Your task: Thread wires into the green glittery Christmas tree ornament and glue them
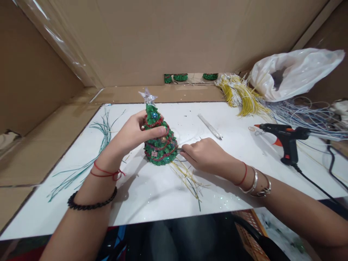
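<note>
A small green Christmas tree with red garland, small ornaments and a clear star on top stands slightly tilted on the white board. My left hand is wrapped round its upper part, thumb across the front. At the tree's lower right side, my right hand pinches a thin, dark, metal-looking piece that touches the tree; its full shape is hidden by the fingers. Yellow and green wires spread out from the tree's base, below my right hand.
Green wires lie at the left. A clear pen-like tool rests behind my right hand. To the right are a black glue gun with its cable, a yellow wire bundle, bluish wires and a white plastic bag. Cardboard walls surround the board.
</note>
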### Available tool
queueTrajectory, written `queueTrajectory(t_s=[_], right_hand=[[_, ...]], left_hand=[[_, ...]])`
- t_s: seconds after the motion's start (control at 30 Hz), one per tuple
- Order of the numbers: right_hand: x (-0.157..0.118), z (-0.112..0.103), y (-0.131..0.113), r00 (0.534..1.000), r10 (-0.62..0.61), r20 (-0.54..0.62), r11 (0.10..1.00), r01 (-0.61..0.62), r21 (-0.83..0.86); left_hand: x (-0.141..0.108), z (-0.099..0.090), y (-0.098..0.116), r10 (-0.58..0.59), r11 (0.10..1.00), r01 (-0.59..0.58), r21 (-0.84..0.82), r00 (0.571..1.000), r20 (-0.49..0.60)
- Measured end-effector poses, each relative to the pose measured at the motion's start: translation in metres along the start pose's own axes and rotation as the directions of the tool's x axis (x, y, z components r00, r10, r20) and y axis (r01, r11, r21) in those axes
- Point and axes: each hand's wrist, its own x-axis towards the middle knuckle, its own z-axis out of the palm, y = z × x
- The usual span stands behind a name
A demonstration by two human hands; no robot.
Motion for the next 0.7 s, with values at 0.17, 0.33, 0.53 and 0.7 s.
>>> queueTrajectory(t_s=[0.17,0.33,0.53,0.7], right_hand=[[0.001,-0.001,-0.004,0.999,0.019,0.039,1.000,-0.019,0.009],[0.002,0.009,-0.003,0.999,0.045,0.000,0.988,-0.045,0.150],[0.009,0.015,0.007,0.995,0.083,0.048,0.755,-0.094,0.649],[0.012,0.011,0.011,0.995,0.054,0.085,0.717,-0.098,0.690]], left_hand=[[0.003,0.004,-0.016,0.164,0.983,-0.157,-0.093,0.983,0.078],[0.005,0.014,-0.030,0.192,0.964,-0.189,-0.189,0.981,-0.004],[0.006,0.013,-0.032,0.205,0.960,-0.207,-0.191,0.978,-0.031],[0.006,0.013,-0.032,0.215,0.955,-0.210,-0.208,0.977,-0.002]])
